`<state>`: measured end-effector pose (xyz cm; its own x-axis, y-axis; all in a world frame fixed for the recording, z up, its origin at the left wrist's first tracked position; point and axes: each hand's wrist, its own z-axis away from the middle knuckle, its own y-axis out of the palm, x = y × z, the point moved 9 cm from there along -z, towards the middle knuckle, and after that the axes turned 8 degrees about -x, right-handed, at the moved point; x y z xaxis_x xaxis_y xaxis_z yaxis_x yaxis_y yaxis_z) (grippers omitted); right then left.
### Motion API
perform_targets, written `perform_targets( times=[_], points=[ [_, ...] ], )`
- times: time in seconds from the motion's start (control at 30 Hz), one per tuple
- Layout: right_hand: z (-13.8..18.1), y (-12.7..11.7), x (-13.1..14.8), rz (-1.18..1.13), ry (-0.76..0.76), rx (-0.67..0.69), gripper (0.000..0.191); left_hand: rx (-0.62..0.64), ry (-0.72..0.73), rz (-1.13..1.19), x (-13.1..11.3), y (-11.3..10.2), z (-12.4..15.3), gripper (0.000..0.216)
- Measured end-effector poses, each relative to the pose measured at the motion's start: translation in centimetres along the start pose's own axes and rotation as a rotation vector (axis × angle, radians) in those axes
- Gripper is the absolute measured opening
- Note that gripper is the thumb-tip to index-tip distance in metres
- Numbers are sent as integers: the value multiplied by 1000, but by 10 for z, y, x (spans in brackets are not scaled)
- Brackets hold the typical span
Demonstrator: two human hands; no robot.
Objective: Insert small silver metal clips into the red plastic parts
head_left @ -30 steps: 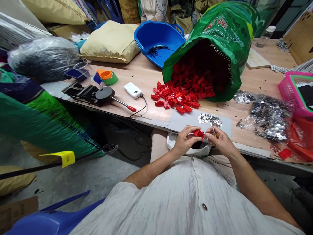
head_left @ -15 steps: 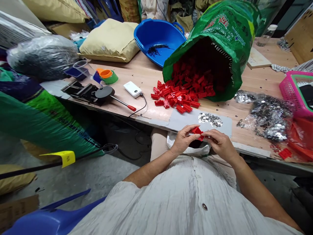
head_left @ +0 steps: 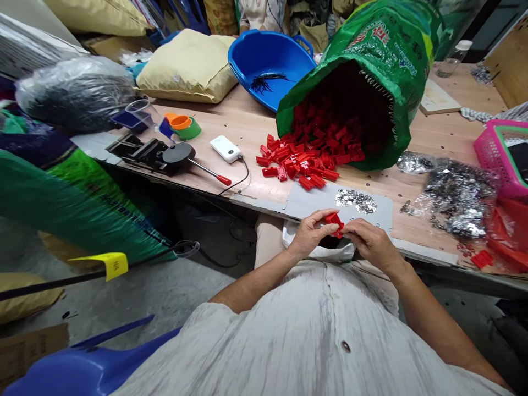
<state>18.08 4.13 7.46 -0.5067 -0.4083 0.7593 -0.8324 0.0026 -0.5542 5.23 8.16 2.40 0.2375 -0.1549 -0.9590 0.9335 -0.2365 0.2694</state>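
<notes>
**Left hand (head_left: 310, 234) and right hand (head_left: 371, 242) closed on one red plastic piece (head_left: 333, 221)**

You grip the red plastic piece between the thumb and fingers of your left hand, at the near edge of the table (head_left: 247, 126). Your right hand is pinched against the piece's right end. Whether it also holds something small cannot be seen.

Just beyond your hands, a small heap of metal bits (head_left: 355, 201) lies on a grey sheet (head_left: 305, 206). Farther out, a loose pile of red pieces (head_left: 301, 165) spills from a tipped green sack (head_left: 383, 66).

Judgement: one piece is in hand, and a large stock lies unhandled in the pile and sack, so most of the work appears to remain. No batch of finished pieces can be identified, so the amount done cannot be determined.
</notes>
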Motion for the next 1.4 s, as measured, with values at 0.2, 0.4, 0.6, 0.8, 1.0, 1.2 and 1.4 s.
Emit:
perform_targets(
  times=[0.2, 0.4, 0.6, 0.8, 1.0, 1.2, 1.4],
  points=[
    [2, -3, -3, -9, 39, -40, 15, 19, 22, 15, -1, 1, 0, 42],
    [10, -8, -29, -46, 237, -98, 22, 27, 8, 58, 2, 1, -2, 43],
    [11, -4, -29, 24, 195, -88, 18, 44, -11, 56, 8, -2, -5, 44],
    [3, 5, -5, 47, -54, -51, 15, 69, -74, 123, 10, 2, -5, 48],
    [1, 7, 1, 23, -114, -39, 14, 81, -131, 171, 10, 4, -5, 49],
    [4, 3, 2, -20, -129, -81, 14, 79, -225, 236, 21, 4, -2, 54],
    [5, 5, -3, -50, -77, -63, 15, 82, -231, 265, 20, 5, -1, 52]
  ],
)
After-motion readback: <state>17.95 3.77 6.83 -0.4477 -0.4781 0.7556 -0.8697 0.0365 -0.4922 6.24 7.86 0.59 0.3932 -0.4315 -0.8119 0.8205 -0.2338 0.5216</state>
